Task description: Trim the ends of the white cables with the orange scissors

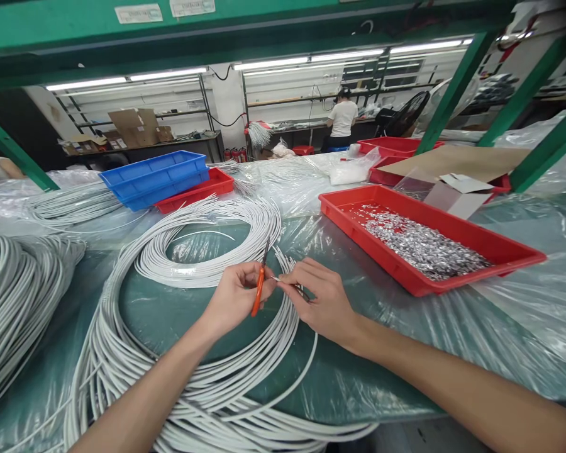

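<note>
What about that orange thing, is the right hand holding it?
No, the orange-handled tool is in the left hand, while the right hand is beside it.

green frame [283, 19] overhead, tube lights [271, 64] glowing beyond it, white pillar [229, 94] between shelving units [283, 102], red fire extinguishers [234, 155] low beside it, plastic-covered green bench [358, 371] in front

I can't make out the tiny pale tip [276, 279] between the fingers [302, 274] or each silvery bit's shape, and the leftmost cable bundle [19, 308] runs out of sight.
</note>
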### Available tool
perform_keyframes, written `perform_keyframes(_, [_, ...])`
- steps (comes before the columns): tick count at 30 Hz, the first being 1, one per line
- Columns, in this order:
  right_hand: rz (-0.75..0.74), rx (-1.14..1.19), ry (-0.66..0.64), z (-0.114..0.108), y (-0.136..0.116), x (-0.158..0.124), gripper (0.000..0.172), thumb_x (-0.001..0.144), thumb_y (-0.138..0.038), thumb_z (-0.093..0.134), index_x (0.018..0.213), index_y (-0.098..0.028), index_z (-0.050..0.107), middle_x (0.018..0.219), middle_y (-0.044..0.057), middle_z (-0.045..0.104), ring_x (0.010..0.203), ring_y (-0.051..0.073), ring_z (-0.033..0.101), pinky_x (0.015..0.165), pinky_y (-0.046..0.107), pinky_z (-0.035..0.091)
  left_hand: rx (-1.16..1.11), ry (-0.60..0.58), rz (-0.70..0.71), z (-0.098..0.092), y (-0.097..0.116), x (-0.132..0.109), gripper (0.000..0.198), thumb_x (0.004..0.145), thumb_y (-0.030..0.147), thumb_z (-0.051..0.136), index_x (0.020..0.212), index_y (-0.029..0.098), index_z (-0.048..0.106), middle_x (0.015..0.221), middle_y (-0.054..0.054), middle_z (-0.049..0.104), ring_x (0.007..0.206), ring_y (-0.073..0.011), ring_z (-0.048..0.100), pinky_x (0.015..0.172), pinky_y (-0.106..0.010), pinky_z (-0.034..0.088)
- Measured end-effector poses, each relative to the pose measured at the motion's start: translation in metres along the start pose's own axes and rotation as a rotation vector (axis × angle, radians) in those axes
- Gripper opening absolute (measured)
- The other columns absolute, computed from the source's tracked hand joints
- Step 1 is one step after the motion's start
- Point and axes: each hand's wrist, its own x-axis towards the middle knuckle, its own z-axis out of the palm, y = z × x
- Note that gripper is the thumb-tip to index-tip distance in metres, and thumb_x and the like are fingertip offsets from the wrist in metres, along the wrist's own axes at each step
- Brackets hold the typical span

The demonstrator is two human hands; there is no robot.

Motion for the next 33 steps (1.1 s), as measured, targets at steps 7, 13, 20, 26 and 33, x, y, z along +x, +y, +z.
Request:
perform_keyframes(7, [-0.031,-0.016,0.01,-0.0012,-0.0033,0.0009,0.017,0.092,-0.013,0.055,0.077,-0.02,0.059,0.066,0.002,0.061,0.062,0.015,0.047,0.062,0.031,0.039,-0.007,-0.026,0.028,-0.0025,-0.0037,-0.0008,0.008,0.07,0.015,0.064,0.071,0.015,0.055,0.049,0.009,0.044,0.042,-0.0037,0.035,0.041,-0.016,0.027])
perform_keyframes(13, [0.029,0.051,0.006,-0.0009,-0.0061,0.0018,0.017,0.093,-0.014,0.054,0.078,-0.02,0.06,0.064,0.001,0.059,0.062,0.015,0.051,0.065,0.032,0.041,-0.015,-0.017,0.022,-0.0031,0.0001,0.0003,0.009,0.068,0.014,0.063,0.067,0.015,0.054,0.05,0.008,0.043,0.043,-0.0038,0.035,0.042,-0.016,0.027])
perform_keyframes(20, [0.137,0.146,-0.017,-0.0026,-0.007,0.0039,0.013,0.091,-0.016,0.059,0.078,-0.019,0.061,0.068,0.0,0.062,0.064,0.015,0.053,0.069,0.033,0.041,-0.022,-0.029,0.035,-0.0053,-0.0024,-0.0002,0.013,0.071,0.02,0.068,0.069,0.015,0.056,0.05,0.008,0.042,0.043,-0.0039,0.036,0.043,-0.017,0.027])
perform_keyframes(26, [0.223,0.172,-0.039,-0.0047,-0.0068,0.0043,0.015,0.09,-0.018,0.059,0.075,-0.019,0.061,0.068,0.0,0.062,0.065,0.016,0.054,0.07,0.034,0.041,-0.023,0.012,0.021,-0.0054,-0.004,0.0009,0.029,0.07,0.04,0.076,0.075,0.015,0.061,0.049,0.007,0.044,0.042,-0.0051,0.037,0.042,-0.018,0.027])
perform_keyframes(33, [0.17,0.143,-0.016,-0.0044,-0.0061,0.0048,0.018,0.089,-0.014,0.06,0.071,-0.019,0.059,0.066,0.0,0.06,0.064,0.015,0.049,0.07,0.033,0.039,-0.007,0.011,0.031,-0.0044,-0.0043,0.0009,0.033,0.068,0.041,0.078,0.075,0.014,0.062,0.048,0.007,0.043,0.042,-0.005,0.036,0.042,-0.018,0.025])
